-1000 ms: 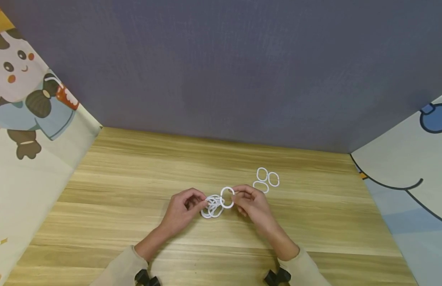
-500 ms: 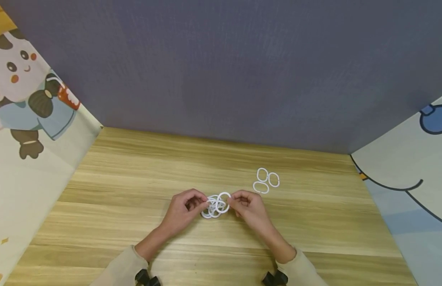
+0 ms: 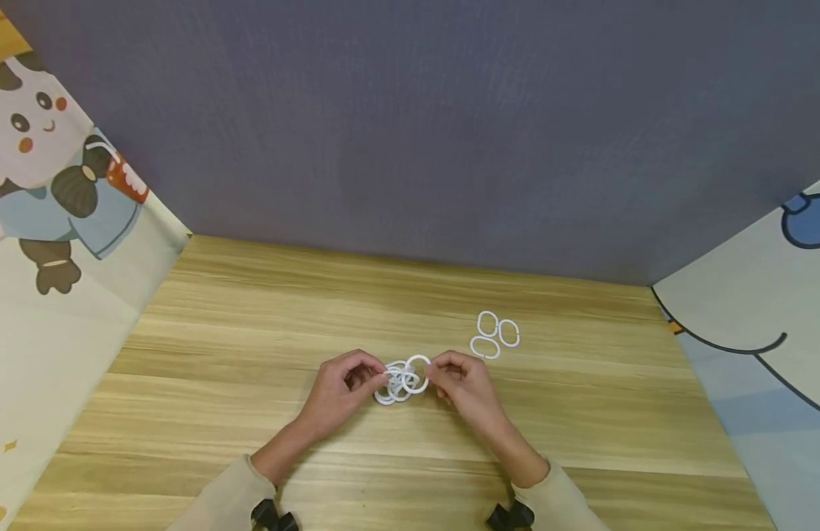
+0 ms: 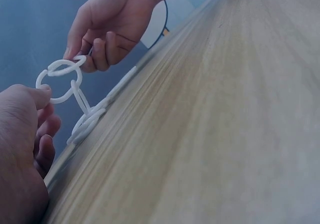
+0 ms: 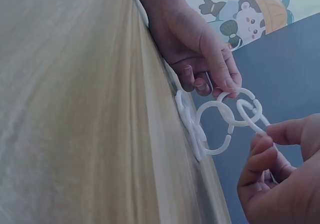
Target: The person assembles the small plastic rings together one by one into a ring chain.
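Head view first: what is not the same as a second ago?

"We see that the right hand (image 3: 468,385) has come a bit closer to the left hand (image 3: 341,380). It pinches one smooth, white, plastic-looking ring (image 3: 418,358) between thumb and finger. A second ago that ring poked out more to the right; now it covers more of the tangled bunch of white plastic-looking rings (image 3: 397,382)."

"And the left hand, is it holding on?"

"Yes, we see its thumb and finger pinch one ring of the bunch. It has stayed in the same spot. In the right wrist view, the two pinched rings cross each other. Another ring with a little gap hangs under them, and more rings lie against the yellow-brown wooden table (image 3: 284,310)."

"Shall we count?"

"We count two hands, two tan cloth sleeves (image 3: 227,498), two small black gadgets (image 3: 521,515) near the wrists, and three loose white oval rings (image 3: 486,338) on the table. Those three are just past the right hand, and they have not moved."

"How many rings are in the bunch?"

"They lie on top of each other, so we cannot tell."
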A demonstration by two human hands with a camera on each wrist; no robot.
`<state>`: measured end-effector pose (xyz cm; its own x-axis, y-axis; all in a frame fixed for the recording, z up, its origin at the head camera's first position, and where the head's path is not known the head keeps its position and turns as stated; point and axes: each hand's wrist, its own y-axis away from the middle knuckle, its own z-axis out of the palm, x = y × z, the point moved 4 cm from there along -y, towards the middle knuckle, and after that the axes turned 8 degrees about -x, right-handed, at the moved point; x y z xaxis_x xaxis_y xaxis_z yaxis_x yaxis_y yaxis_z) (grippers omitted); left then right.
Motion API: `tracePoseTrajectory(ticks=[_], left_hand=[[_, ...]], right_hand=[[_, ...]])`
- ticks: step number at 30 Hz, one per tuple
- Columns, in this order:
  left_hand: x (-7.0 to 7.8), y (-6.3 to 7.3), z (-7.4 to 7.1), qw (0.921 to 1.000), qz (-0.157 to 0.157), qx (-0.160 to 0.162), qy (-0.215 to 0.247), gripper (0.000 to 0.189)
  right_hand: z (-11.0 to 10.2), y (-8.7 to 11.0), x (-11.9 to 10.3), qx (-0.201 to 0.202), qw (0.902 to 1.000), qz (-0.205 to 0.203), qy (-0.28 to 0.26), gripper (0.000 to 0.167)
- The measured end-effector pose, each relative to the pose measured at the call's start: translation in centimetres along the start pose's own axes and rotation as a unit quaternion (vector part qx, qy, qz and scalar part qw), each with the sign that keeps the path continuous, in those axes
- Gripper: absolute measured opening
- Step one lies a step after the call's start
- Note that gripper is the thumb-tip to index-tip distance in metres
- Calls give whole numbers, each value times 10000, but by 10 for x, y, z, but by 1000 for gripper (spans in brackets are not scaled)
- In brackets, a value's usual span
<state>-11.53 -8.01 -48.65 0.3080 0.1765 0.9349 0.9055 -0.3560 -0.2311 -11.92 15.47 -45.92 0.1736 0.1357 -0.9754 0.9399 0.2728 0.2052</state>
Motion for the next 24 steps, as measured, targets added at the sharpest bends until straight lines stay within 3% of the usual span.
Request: tracePoseTrajectory(ticks=[8, 14, 24], left_hand=[[-1, 0, 0, 9998, -50, 178, 79, 10], [-3, -2, 0, 9996, -260, 130, 1, 11], [-2, -1, 2, 9993, -200, -188, -252, 11]], right_hand=[[-6, -2, -1, 427, 9962, -56, -755, 10], [-6, 0, -3, 229, 9966, -197, -765, 9], [-4, 2, -4, 37, 9968, -353, -721, 14]])
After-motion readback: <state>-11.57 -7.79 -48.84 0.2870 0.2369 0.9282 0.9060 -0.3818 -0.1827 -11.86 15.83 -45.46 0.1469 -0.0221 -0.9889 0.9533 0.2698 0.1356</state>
